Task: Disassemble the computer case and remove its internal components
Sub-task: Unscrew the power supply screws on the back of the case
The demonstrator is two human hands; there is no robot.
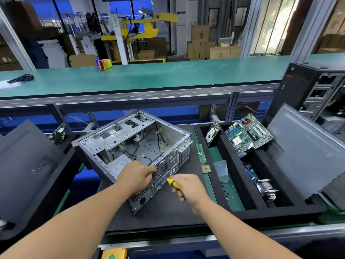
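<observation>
An open grey computer case [115, 135] lies on its side on the black mat, with loose cables and a power supply [119, 165] inside. My right hand [188, 187] grips a yellow-handled screwdriver [172, 183], its shaft aimed at the case's rear panel [168, 165]. My left hand [135, 175] rests on the rear edge of the case, fingers curled at the screwdriver's tip. The tip itself is hidden by those fingers.
A RAM stick [200, 153] and a CPU chip [206, 169] lie right of the case. A black tray [242, 184] holds a hard drive [211, 135], a motherboard [249, 136], a heatsink [267, 187] and screws. Side panels [306, 146] lean at left and right. Another tower [315, 90] stands far right.
</observation>
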